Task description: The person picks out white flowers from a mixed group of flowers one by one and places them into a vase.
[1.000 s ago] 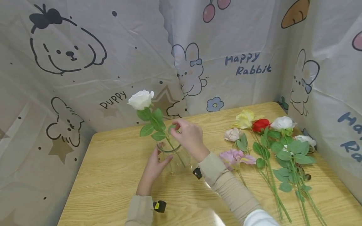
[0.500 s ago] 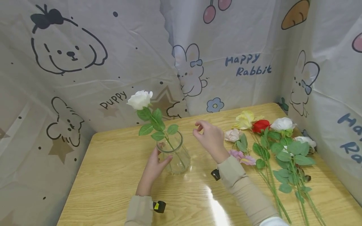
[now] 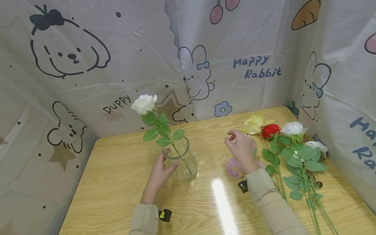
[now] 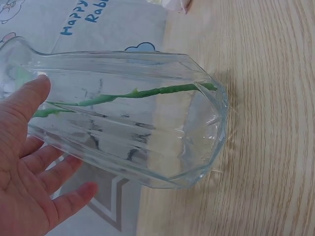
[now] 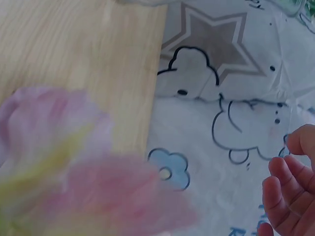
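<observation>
A clear faceted glass vase (image 3: 188, 168) stands on the wooden table, with one white rose (image 3: 144, 103) leaning left out of its mouth. My left hand (image 3: 160, 170) holds the vase near the neck, thumb on one side and fingers on the other. Through the glass in the left wrist view, the green stem (image 4: 160, 91) reaches the base. My right hand (image 3: 242, 148), fingers loosely curled and holding nothing, hovers over a pinkish-purple flower (image 3: 234, 167), partly covering it. That flower's petals (image 5: 123, 196) look large and blurred in the right wrist view.
On the right of the table (image 3: 117, 182) lie a yellow flower (image 3: 254, 124), a red rose (image 3: 270, 130), white roses (image 3: 293, 128) and long leafy stems (image 3: 315, 209). A printed cloth (image 3: 141, 42) hangs behind and on both sides.
My right hand has let go near the white rose's leaves and moved right, over the pinkish-purple flower. The left hand stays on the vase; the white rose leans slightly further left.
</observation>
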Available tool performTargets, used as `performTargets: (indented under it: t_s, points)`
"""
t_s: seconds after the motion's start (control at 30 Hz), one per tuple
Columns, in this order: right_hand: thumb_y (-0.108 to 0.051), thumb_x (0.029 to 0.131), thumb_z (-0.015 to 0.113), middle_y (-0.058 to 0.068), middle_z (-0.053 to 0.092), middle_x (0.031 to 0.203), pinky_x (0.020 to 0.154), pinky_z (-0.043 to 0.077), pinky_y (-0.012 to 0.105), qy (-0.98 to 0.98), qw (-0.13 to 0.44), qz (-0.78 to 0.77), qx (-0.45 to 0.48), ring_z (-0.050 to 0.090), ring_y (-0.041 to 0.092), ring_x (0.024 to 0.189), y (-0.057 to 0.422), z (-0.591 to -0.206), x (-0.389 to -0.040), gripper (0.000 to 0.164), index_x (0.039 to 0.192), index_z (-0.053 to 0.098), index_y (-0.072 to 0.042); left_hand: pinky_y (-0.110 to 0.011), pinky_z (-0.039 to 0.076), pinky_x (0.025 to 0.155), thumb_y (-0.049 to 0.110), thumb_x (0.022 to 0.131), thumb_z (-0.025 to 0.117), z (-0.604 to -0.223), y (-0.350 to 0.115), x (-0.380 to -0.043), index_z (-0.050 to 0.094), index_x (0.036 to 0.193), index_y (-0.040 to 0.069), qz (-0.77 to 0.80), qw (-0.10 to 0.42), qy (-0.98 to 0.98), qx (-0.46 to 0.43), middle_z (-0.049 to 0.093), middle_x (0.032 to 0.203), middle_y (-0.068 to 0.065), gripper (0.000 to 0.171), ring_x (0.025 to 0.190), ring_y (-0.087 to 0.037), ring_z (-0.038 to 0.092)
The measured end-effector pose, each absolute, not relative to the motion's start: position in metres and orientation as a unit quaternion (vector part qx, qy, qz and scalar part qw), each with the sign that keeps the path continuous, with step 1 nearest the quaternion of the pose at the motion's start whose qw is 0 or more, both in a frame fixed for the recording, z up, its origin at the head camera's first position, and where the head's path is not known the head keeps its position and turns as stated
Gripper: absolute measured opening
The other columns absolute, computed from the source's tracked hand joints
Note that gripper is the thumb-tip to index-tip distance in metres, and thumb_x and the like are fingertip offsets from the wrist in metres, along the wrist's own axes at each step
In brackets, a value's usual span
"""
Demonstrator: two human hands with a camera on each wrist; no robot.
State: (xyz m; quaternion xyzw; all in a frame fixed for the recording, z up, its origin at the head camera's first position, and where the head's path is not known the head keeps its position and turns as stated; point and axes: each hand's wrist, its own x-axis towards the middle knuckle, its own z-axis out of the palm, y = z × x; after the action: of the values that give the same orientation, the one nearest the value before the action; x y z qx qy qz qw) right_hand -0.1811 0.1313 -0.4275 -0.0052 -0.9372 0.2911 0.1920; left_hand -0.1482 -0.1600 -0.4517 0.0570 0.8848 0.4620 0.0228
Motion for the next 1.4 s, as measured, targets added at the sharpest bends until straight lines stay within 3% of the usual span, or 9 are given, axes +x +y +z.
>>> performTargets:
  t_s: [0.3, 0.53, 0.87, 1.13, 1.4]
  points:
    - [-0.031, 0.082, 0.051, 0.002, 0.067, 0.087, 0.049, 0.034, 0.029, -0.95, 0.135, 0.272, -0.07, 0.049, 0.011, 0.057, 0.176, -0.445, -0.165, 0.026, 0.101, 0.06, -0.016, -0.065, 0.034, 0.098, 0.039, 0.081, 0.059, -0.45, -0.16, -0.148, 0.029, 0.135, 0.018, 0.463, 0.028, 0.884, 0.058, 0.032, 0.145, -0.013, 0.065, 0.13, -0.036, 0.033]
    - [-0.03, 0.082, 0.051, 0.004, 0.067, 0.084, 0.043, 0.032, 0.029, -0.947, 0.153, 0.264, -0.101, 0.047, 0.012, 0.051, 0.203, -0.462, -0.153, 0.025, 0.099, 0.061, -0.014, -0.066, 0.034, 0.097, 0.04, 0.081, 0.059, -0.45, -0.16, -0.148, 0.029, 0.135, 0.018, 0.459, 0.027, 0.886, 0.054, 0.032, 0.145, -0.013, 0.066, 0.13, -0.037, 0.034]
    - [-0.033, 0.086, 0.045, 0.009, 0.066, 0.094, 0.05, 0.032, 0.035, -0.944, 0.08, 0.269, -0.175, 0.053, 0.017, 0.062, 0.238, -0.466, -0.135, 0.034, 0.109, 0.057, -0.011, -0.067, 0.034, 0.095, 0.044, 0.08, 0.059, -0.451, -0.161, -0.149, 0.03, 0.135, 0.015, 0.464, 0.024, 0.883, 0.063, 0.032, 0.144, -0.014, 0.069, 0.13, -0.038, 0.033]
    - [-0.032, 0.086, 0.043, 0.011, 0.066, 0.096, 0.05, 0.032, 0.038, -0.938, 0.066, 0.262, -0.219, 0.056, 0.023, 0.067, 0.26, -0.477, -0.122, 0.035, 0.11, 0.057, -0.011, -0.068, 0.033, 0.095, 0.043, 0.08, 0.059, -0.451, -0.161, -0.148, 0.03, 0.135, 0.016, 0.466, 0.021, 0.882, 0.067, 0.033, 0.144, -0.014, 0.068, 0.129, -0.039, 0.033]
    - [-0.027, 0.086, 0.046, 0.018, 0.064, 0.095, 0.05, 0.036, 0.042, -0.936, 0.012, 0.25, -0.246, 0.056, 0.026, 0.065, 0.282, -0.483, -0.108, 0.032, 0.106, 0.055, -0.004, -0.067, 0.034, 0.096, 0.044, 0.079, 0.059, -0.451, -0.161, -0.149, 0.031, 0.135, 0.016, 0.462, 0.023, 0.885, 0.062, 0.034, 0.144, -0.014, 0.068, 0.129, -0.038, 0.034]
